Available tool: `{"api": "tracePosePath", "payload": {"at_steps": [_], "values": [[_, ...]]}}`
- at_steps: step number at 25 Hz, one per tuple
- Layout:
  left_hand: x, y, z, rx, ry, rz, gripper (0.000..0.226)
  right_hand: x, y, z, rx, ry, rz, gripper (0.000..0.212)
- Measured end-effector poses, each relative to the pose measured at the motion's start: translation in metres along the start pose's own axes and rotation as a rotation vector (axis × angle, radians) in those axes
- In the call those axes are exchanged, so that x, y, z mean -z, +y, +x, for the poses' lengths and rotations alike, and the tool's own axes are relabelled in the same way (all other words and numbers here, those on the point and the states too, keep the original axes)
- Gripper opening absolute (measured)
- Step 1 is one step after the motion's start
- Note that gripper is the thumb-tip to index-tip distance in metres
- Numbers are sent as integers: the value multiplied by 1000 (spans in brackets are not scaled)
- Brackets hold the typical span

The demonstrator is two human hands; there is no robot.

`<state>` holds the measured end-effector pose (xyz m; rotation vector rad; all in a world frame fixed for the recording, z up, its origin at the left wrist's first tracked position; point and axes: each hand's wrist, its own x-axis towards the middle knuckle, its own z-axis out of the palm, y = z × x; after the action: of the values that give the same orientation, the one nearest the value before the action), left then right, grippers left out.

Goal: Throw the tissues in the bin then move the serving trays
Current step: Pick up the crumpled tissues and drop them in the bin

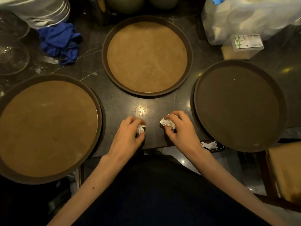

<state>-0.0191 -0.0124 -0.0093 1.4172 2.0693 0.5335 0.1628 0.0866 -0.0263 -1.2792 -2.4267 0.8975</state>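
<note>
Dark marble counter | left hand pinches one crumpled tissue, right hand another tissue, both near front edge | feather-light, soft: fingertip pinch suffices | serving trays rigid, probably grippy: take by rim

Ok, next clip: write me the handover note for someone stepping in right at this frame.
Left hand: fingers closed on a crumpled tissue.
Right hand: fingers closed on a second tissue.
Both are low over the dark counter, near its front edge.
Three round trays, nothing on them: left tray, middle tray, right tray.
Done: tissues gathered.
Left: bin them (no bin in view), then move the trays.
</note>
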Motion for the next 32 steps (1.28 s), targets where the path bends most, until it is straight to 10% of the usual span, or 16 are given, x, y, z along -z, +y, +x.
{"api": "tracePosePath", "payload": {"at_steps": [18, 32], "values": [[17, 57, -15, -457, -66, -74, 25, 47, -43, -90, -187, 404, 44, 23], [-119, 232, -161, -785, -213, 19, 32, 134, 39, -344, -395, 763, -6, 25]]}}
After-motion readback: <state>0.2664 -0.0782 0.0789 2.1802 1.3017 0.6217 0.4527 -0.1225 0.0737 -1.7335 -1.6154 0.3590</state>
